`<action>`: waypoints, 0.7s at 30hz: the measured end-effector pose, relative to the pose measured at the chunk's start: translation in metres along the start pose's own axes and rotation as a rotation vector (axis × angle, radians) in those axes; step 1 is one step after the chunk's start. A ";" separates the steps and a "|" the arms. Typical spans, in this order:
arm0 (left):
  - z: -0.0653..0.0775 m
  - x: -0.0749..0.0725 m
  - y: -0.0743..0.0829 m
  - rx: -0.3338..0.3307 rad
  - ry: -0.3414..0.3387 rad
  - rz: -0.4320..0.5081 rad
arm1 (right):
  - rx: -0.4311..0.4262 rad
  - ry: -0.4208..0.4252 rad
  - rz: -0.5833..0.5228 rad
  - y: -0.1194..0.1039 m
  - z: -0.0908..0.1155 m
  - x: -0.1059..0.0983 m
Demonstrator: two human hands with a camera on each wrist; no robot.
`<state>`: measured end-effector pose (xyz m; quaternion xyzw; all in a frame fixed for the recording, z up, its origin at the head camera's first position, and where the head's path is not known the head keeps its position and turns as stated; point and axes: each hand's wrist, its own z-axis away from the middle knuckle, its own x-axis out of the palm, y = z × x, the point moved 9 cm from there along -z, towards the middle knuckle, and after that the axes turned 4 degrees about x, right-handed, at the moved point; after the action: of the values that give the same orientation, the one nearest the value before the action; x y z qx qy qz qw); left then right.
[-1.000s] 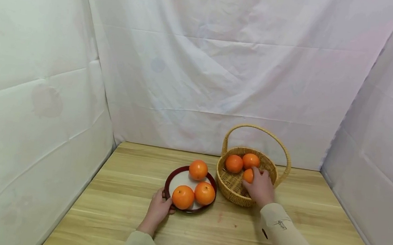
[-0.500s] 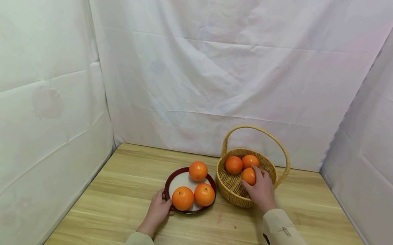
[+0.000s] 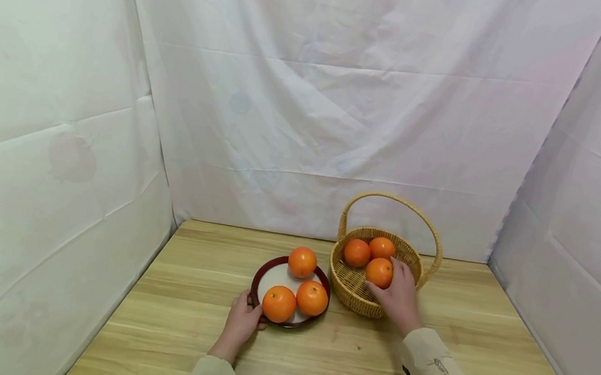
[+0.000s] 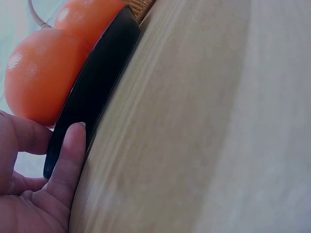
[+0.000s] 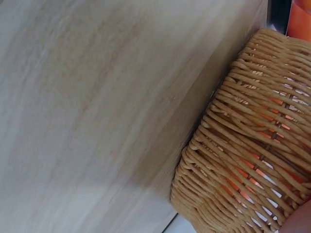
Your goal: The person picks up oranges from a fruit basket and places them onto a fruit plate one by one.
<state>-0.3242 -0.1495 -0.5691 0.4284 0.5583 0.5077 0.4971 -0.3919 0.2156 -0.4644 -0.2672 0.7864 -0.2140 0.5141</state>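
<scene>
In the head view my right hand (image 3: pixel 400 294) reaches over the near rim of a wicker basket (image 3: pixel 356 302) and grips an orange (image 3: pixel 379 272) between thumb and fingers. Two more oranges (image 3: pixel 357 252) lie behind it in the basket. My left hand (image 3: pixel 241 323) holds the near left rim of a plate (image 3: pixel 277 276) with a dark red edge and white middle. Three oranges (image 3: pixel 279 303) rest on that plate. The left wrist view shows the thumb and fingers pinching the plate's dark outer wall (image 4: pixel 99 73). In the right wrist view the basket's woven side (image 5: pixel 252 141) hides most of the right hand.
The basket's tall arched handle (image 3: pixel 392 197) rises over its opening. Plate and basket stand side by side on a wood-grain table (image 3: pixel 193 273). White cloth (image 3: pixel 307 105) hangs behind the table and along both sides.
My right hand has drawn the orange slightly up and toward me, away from the other two in the basket. The left hand and plate have stayed in place.
</scene>
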 end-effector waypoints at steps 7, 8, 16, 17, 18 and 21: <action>0.000 0.000 0.000 0.000 0.000 0.000 | -0.009 0.002 -0.023 -0.010 0.006 -0.002; 0.000 0.000 0.000 -0.001 0.000 0.000 | -0.002 -0.003 -0.034 -0.012 0.007 -0.002; 0.000 0.001 0.001 0.009 -0.009 0.006 | 0.003 -0.043 -0.111 -0.031 0.015 -0.002; 0.000 0.001 0.001 0.012 -0.012 0.007 | -0.009 -0.043 -0.120 -0.035 0.017 -0.002; -0.001 0.001 0.001 0.017 -0.014 0.003 | -0.023 -0.042 -0.121 -0.038 0.018 -0.002; -0.001 0.001 0.002 0.029 -0.023 -0.013 | -0.059 -0.040 -0.126 -0.046 0.022 0.001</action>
<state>-0.3250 -0.1485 -0.5673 0.4377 0.5627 0.4912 0.5005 -0.3623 0.1790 -0.4453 -0.3352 0.7636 -0.2173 0.5073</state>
